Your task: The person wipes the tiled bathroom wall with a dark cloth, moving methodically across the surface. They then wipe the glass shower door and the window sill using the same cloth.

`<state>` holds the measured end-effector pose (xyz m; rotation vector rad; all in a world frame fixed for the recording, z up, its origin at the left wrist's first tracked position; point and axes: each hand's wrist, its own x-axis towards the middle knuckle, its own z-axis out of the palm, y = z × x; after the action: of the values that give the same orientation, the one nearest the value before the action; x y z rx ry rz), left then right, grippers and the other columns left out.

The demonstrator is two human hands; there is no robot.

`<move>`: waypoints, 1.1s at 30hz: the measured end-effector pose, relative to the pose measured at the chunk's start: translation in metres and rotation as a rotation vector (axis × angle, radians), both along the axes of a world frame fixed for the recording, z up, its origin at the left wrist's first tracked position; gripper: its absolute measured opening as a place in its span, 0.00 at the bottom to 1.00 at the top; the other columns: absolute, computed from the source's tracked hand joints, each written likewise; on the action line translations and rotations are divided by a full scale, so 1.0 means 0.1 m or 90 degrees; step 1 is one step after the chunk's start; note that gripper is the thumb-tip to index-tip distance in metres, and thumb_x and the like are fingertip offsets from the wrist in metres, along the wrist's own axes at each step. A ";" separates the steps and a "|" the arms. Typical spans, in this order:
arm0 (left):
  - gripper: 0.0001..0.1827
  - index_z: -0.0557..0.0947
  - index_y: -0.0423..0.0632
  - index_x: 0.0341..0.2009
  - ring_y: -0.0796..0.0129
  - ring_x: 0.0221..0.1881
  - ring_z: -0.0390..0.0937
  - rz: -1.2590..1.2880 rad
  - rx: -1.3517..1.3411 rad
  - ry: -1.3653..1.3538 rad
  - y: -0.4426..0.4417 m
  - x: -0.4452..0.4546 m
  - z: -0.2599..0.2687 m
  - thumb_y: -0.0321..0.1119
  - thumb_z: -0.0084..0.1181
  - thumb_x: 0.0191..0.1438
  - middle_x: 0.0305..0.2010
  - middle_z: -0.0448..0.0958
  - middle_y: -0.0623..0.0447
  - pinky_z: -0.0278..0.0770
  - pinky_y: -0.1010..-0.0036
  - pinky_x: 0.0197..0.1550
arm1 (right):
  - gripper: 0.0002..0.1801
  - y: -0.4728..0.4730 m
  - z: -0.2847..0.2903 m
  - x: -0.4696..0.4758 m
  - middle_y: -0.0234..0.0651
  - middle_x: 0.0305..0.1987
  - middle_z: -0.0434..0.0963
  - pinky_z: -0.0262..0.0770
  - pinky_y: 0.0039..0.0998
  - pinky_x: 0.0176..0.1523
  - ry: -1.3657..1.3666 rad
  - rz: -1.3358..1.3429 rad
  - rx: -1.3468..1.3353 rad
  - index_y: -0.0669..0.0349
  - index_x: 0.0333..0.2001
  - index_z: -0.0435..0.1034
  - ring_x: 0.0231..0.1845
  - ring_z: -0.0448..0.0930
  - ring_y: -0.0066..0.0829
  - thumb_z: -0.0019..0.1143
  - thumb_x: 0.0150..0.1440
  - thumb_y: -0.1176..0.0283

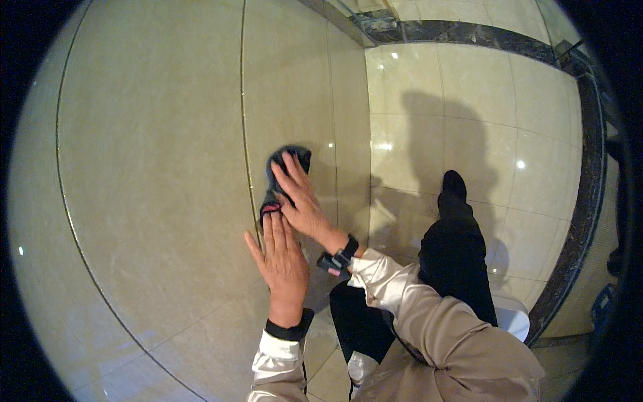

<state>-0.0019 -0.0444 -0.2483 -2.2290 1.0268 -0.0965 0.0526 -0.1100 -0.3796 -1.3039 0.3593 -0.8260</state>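
Observation:
A dark cloth with a pink patch lies bunched against a glossy beige wall panel, just right of a vertical joint strip. My right hand presses it to the wall from above, fingers extended over its upper part. Lower down, my left hand rests flat, its middle fingertips against the cloth's lower end and one outer finger spread to the left. Both palms face the wall and are hidden. Each wrist wears a black band, the right one with a small device.
Light floor tiles meet the wall on the right, bordered by a dark stone strip. My dark-trousered leg and shoe stand there. Behind the leg is a white rounded object. Another dark stone strip crosses the top.

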 end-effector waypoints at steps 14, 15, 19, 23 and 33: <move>0.31 0.72 0.41 0.68 0.55 0.78 0.55 -0.024 -0.004 -0.026 -0.19 0.17 -0.18 0.35 0.51 0.59 0.75 0.64 0.47 0.37 0.36 0.78 | 0.35 -0.46 -0.08 0.25 0.44 0.82 0.51 0.49 0.49 0.80 -0.048 0.018 -0.194 0.53 0.72 0.64 0.81 0.52 0.52 0.61 0.60 0.68; 0.31 0.73 0.41 0.68 0.55 0.78 0.55 -0.030 0.003 -0.031 -0.16 0.15 -0.20 0.35 0.52 0.59 0.75 0.64 0.47 0.37 0.36 0.78 | 0.35 -0.44 -0.14 0.27 0.44 0.83 0.50 0.48 0.48 0.80 -0.011 0.001 -0.142 0.53 0.73 0.62 0.82 0.51 0.53 0.60 0.62 0.68; 0.33 0.71 0.43 0.70 0.56 0.79 0.53 -0.091 0.079 -0.054 -0.21 0.30 -0.36 0.37 0.51 0.59 0.77 0.61 0.48 0.35 0.40 0.79 | 0.37 -0.21 -0.43 0.37 0.50 0.83 0.45 0.46 0.48 0.80 0.102 -0.013 -0.004 0.60 0.76 0.51 0.82 0.47 0.58 0.54 0.67 0.65; 0.36 0.65 0.49 0.74 0.59 0.80 0.49 -0.090 0.230 -0.013 -0.20 0.39 -0.45 0.42 0.48 0.62 0.79 0.56 0.52 0.31 0.44 0.81 | 0.37 0.25 -0.84 0.36 0.59 0.81 0.43 0.47 0.53 0.80 0.186 -0.020 0.114 0.64 0.76 0.46 0.79 0.46 0.71 0.47 0.69 0.66; 0.36 0.63 0.53 0.75 0.58 0.82 0.42 -0.103 0.324 0.003 0.02 0.37 -0.79 0.45 0.46 0.64 0.81 0.51 0.54 0.29 0.45 0.81 | 0.35 0.46 -1.16 0.37 0.56 0.83 0.34 0.37 0.45 0.82 0.326 0.035 0.372 0.58 0.77 0.48 0.83 0.36 0.57 0.46 0.71 0.61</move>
<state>0.0347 -0.0429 -0.3274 -1.6886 1.0912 0.0923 0.0900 -0.0640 -0.4954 -0.9466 0.8931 -0.2856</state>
